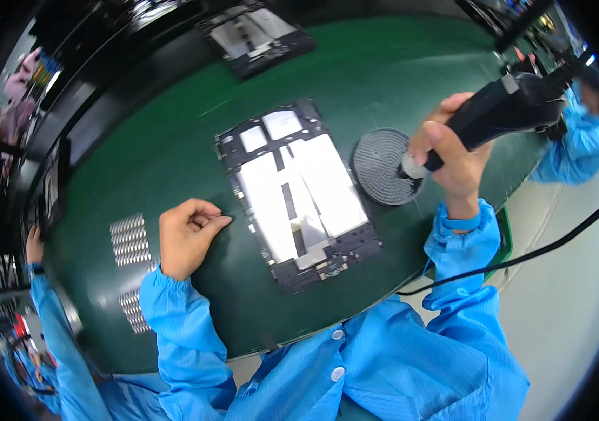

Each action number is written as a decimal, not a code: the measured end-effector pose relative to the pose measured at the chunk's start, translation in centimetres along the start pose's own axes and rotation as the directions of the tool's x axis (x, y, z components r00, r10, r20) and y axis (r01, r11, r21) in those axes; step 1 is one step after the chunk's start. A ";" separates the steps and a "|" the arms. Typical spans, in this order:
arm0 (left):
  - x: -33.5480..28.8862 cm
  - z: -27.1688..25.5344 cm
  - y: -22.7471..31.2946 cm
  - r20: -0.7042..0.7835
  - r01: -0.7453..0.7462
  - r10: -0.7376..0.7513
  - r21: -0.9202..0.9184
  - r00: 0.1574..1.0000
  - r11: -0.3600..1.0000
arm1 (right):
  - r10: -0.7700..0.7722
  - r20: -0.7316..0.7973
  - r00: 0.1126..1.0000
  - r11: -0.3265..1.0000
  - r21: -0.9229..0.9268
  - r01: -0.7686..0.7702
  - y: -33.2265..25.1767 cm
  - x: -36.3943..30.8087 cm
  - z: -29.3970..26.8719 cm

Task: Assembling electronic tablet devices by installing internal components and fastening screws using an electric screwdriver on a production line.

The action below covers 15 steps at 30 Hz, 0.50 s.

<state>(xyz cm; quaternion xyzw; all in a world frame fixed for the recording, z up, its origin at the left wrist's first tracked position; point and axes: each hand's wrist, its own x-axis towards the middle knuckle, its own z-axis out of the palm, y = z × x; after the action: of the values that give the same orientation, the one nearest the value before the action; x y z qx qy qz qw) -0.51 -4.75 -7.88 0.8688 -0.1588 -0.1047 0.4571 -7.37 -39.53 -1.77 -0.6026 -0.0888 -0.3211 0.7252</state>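
1. Green bench [138, 168]: opened black-and-white rectangular device [299, 200], central.
2. Right grip [462, 165]: wrapped around black cylindrical driver [499, 116], at round grey ribbed dish [378, 168].
3. Left grip [188, 235]: pinched; contents unclear.
4. Apparently tip loading; next calls for steady alignment.

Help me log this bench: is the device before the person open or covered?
Open: the flat device lies with white panels, dark strips and circuitry exposed.

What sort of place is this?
Probably an electronics workshop or assembly line: an opened tablet-like device lies on the green workbench, the right hand holds what looks like an electric screwdriver, and a co-worker wears blue too.
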 end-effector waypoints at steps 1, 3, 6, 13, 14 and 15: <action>0.1 0.5 0.0 -0.088 0.047 -0.063 -0.173 0.994 0.984 | -0.017 -0.016 1.000 1.000 0.008 0.017 0.2 -0.4 -0.2; 0.5 2.0 1.0 -0.131 0.067 -0.098 -0.221 0.987 0.973 | -0.043 -0.063 0.997 0.999 0.006 0.043 0.6 -0.8 -0.3; 1.0 3.5 1.3 -0.198 0.050 -0.101 -0.248 0.975 0.968 | -0.040 -0.087 0.995 0.999 -0.034 0.037 1.1 -1.0 0.0; 0.5 5.0 1.7 -0.379 -0.058 0.086 0.083 0.922 0.995 | 0.020 0.031 0.999 0.996 -0.084 -0.018 2.2 -1.1 0.9; 0.5 5.1 2.1 -0.372 -0.095 0.150 0.161 0.916 0.982 | 0.005 0.060 0.998 0.996 -0.089 0.001 2.3 -1.1 0.9; 0.5 5.1 2.4 -0.359 -0.134 0.214 0.237 0.908 0.962 | 0.026 0.054 0.998 0.996 -0.081 -0.022 2.3 -1.1 0.9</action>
<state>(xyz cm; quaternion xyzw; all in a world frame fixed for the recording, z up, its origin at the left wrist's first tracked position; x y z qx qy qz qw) -2.13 -10.06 -8.80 0.8975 -0.1541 0.1247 0.3939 -6.69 -38.14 -4.00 -0.6410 -0.0885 -0.2988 0.7014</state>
